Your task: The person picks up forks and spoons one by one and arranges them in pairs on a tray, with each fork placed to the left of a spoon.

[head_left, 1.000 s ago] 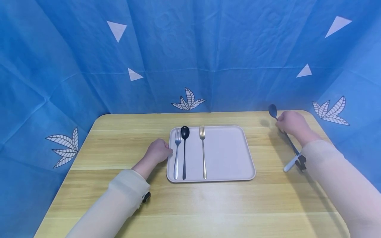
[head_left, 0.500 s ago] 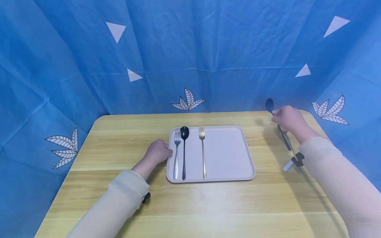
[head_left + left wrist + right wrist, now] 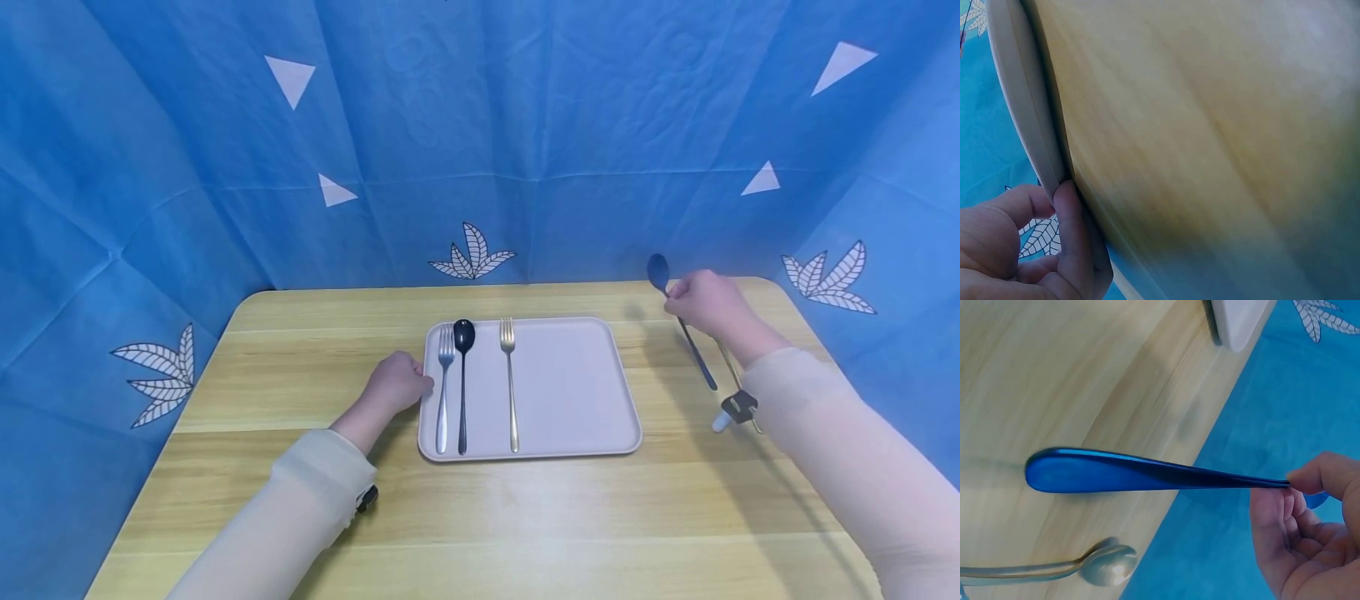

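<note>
My right hand (image 3: 712, 304) pinches a dark spoon (image 3: 693, 354) by its upper handle, above the table's right side. Its bowl points toward the blue cloth, and in the right wrist view the spoon's handle (image 3: 1104, 475) shines blue. Between thumb and finger, my left hand (image 3: 395, 382) grips the left rim of a pale tray (image 3: 577, 392); the left wrist view shows the tray's edge (image 3: 1029, 100) at the fingertips. On the tray lie a silver fork (image 3: 446, 358), a black spoon (image 3: 463, 337) and a gold fork (image 3: 510, 350), side by side with handles toward me.
Under the right forearm lies a gold spoon (image 3: 1110, 565), partly hidden in the head view. A piece of cutlery with a whitish handle end (image 3: 722, 421) lies beside it. Blue cloth (image 3: 420, 125) hangs behind the wooden table (image 3: 480, 517).
My right hand has lifted the dark spoon off the other cutlery and carried it left, toward the tray. The left hand has stayed at the tray's rim.
</note>
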### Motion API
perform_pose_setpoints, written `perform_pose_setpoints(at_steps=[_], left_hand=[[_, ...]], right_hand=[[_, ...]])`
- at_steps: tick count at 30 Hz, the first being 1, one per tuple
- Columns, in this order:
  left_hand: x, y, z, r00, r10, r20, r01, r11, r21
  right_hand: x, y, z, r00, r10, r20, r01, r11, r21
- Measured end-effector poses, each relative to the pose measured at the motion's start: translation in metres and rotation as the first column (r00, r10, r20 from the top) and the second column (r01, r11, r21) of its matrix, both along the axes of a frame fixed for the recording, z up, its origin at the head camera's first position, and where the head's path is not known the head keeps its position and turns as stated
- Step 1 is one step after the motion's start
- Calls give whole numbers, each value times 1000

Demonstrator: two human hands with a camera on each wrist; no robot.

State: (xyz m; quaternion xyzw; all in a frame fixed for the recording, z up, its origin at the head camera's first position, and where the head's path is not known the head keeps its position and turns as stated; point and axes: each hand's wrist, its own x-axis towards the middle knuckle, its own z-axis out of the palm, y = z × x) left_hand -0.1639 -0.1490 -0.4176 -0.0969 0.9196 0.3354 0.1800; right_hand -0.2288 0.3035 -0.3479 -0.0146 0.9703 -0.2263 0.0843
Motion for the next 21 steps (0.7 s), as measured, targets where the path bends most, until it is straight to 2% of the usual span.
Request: perform_pose_setpoints(at_steps=[13,21], left_hand=[[0,-2,2,1000,-26,-12,26,1000,-12],[-1,-3,2,1000,-24,4,24,1000,0]], right_hand=[[4,-14,1,996,43,74,-43,999,2],[7,-22,1,993,74,97,-77,997,30]])
